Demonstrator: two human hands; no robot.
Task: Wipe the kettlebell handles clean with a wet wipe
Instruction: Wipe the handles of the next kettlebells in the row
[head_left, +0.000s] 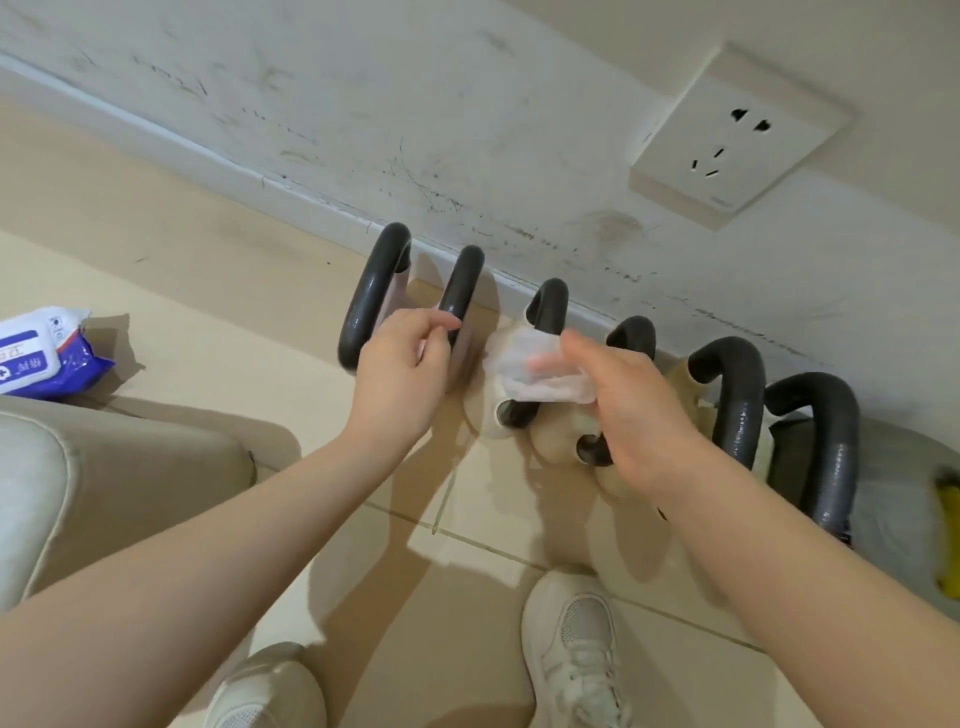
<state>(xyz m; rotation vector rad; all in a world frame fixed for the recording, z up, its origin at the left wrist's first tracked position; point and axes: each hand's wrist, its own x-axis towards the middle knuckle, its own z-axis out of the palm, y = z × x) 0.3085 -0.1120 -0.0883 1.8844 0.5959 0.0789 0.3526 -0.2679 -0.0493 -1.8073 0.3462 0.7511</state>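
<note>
Several kettlebells with dark grey handles stand in a row on the floor along the wall. My left hand (402, 371) grips the second handle (462, 288) from the left, fingers curled around its lower part. My right hand (631, 402) holds a white wet wipe (530, 371) between thumb and fingers, just in front of the third handle (548, 306). The wipe hides the middle of that handle. Further right stand a fourth handle (631, 335) and two larger handles (737, 395), (826, 452).
A blue and white pack of wet wipes (44, 353) lies on the floor at the left. A beige cushion (62, 478) sits at the lower left. A wall socket (732, 137) is above the kettlebells. My white shoes (571, 649) stand on the tiled floor below.
</note>
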